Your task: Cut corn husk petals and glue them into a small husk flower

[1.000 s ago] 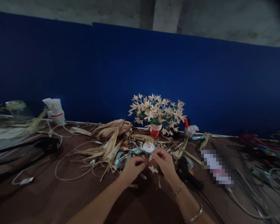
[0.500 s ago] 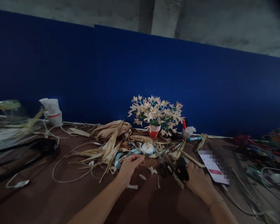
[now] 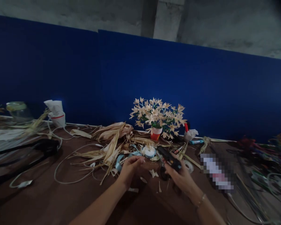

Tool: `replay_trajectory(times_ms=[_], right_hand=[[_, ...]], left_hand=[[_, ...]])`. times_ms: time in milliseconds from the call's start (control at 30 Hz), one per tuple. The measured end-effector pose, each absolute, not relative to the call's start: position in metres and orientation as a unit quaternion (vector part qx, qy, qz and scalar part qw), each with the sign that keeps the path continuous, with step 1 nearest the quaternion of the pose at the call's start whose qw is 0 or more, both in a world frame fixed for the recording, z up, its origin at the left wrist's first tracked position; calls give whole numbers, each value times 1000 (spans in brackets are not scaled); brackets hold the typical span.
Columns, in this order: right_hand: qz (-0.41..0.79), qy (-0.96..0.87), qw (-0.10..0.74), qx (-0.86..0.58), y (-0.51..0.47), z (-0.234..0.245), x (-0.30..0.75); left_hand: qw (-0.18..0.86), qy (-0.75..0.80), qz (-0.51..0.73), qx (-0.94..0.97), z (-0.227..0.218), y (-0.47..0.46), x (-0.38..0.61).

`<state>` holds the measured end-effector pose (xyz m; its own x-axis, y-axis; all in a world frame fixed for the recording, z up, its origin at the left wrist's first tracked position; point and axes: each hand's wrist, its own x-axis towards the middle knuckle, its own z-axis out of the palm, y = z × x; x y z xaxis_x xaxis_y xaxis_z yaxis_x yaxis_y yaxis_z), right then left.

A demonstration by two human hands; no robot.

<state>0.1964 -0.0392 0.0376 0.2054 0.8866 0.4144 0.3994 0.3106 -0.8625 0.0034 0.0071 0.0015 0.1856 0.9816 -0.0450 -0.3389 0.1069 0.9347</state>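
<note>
One black tool within curled fingers of the right hand; left hand near-pinched, contents unclear

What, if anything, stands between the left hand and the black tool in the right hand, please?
Nothing visible blocks the gap between the left hand and the black tool in the right hand; the white roll showing behind it and the pale scraps appear to lie on the tabletop.

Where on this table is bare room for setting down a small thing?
Front left, the brown table looks bare between the left forearm and the white cable end. Another, dimmer patch lies between this arm and the right forearm, nearer than the pale scraps. Crowded: beyond the left hand with dry husks and blue ribbon, and far right with a coloured tangle.
</note>
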Motion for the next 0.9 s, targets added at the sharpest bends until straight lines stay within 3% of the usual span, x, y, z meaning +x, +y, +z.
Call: replay_trajectory(times_ms=[167, 467, 900], right_hand=[[185, -734, 461, -464, -43, 36, 161], [136, -742, 468, -461, -37, 22, 161], [135, -745, 448, -475, -37, 20, 161]], left_hand=[[627, 394, 527, 416, 8, 6, 2], [562, 440, 520, 469, 6, 8, 2], [574, 425, 528, 459, 8, 5, 3]])
